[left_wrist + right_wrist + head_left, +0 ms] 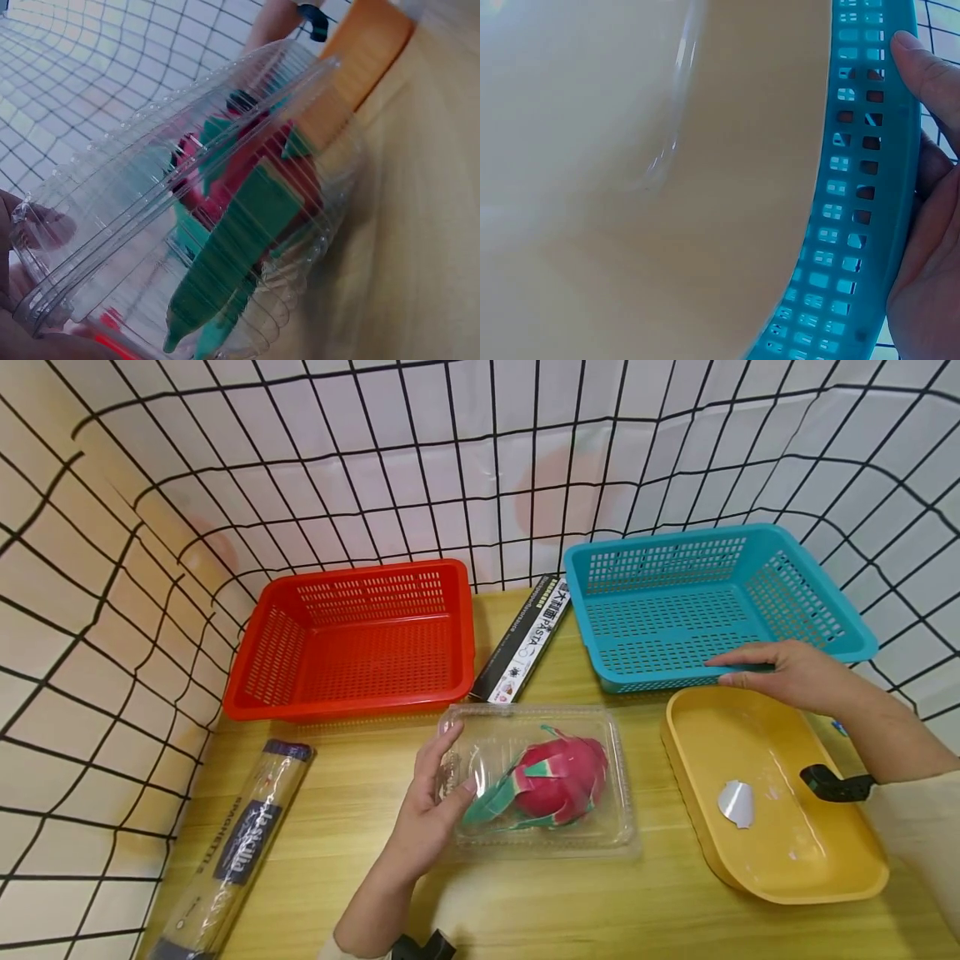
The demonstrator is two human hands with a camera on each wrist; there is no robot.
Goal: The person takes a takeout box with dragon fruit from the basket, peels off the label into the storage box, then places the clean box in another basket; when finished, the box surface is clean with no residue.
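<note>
A clear plastic clamshell box (pixel 577 837) with a pink and green dragon fruit (pixel 564 777) inside is at the middle of the table. My left hand (pixel 429 806) grips the box's left end, thumb over the lid; the left wrist view shows the dragon fruit (pixel 247 217) through the ribbed plastic. At the right, my right hand (pixel 798 672) holds the near rim of a blue basket (pixel 675 635). In the right wrist view the thumb lies against the perforated basket wall (pixel 855 180) and the other fingers go behind it.
A yellow tray (pixel 757 727) with a white piece (pixel 737 803) in it stands below the right hand. Behind the box are a red basket (pixel 375 656) and a black-and-white pasta box (pixel 521 639). A spaghetti pack (pixel 247 843) lies at the left. Black wire mesh (pixel 420 468) walls the table.
</note>
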